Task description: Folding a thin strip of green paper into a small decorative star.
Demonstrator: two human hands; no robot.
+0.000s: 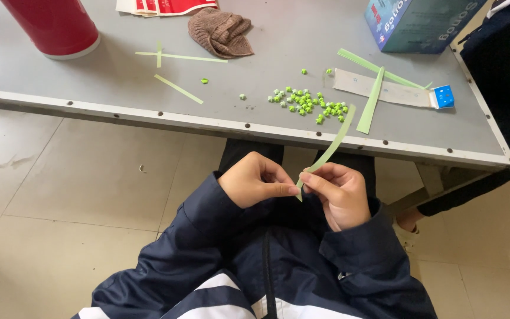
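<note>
Pinching a pale green paper strip (326, 155) between them, the left hand (254, 180) and the right hand (340, 192) meet just below the near edge of the grey table (267, 41); both are closed narrowly on the strip's lower end, and the strip rises toward one o'clock, its tip overlapping the table edge.

At one o'clock from the hands, at the far right corner, stands a blue box (420, 23) with white print. Below it, at about two o'clock, lies a flat whitish card (385, 90) ending in a small blue tab (444, 96), with two green strips (373, 97) crossing it. At eleven o'clock, along the far edge, is a flat red-and-white packet (163, 6), and farther left at ten o'clock a red cylinder (54, 26) with a white base.

Straight ahead at twelve o'clock sits a scatter of small green folded stars (308, 103). A brown knitted hat (222, 32) lies beside the packet, with more loose strips (178, 71) nearby. A dark sleeve (503, 71) of another person occupies the right edge.
</note>
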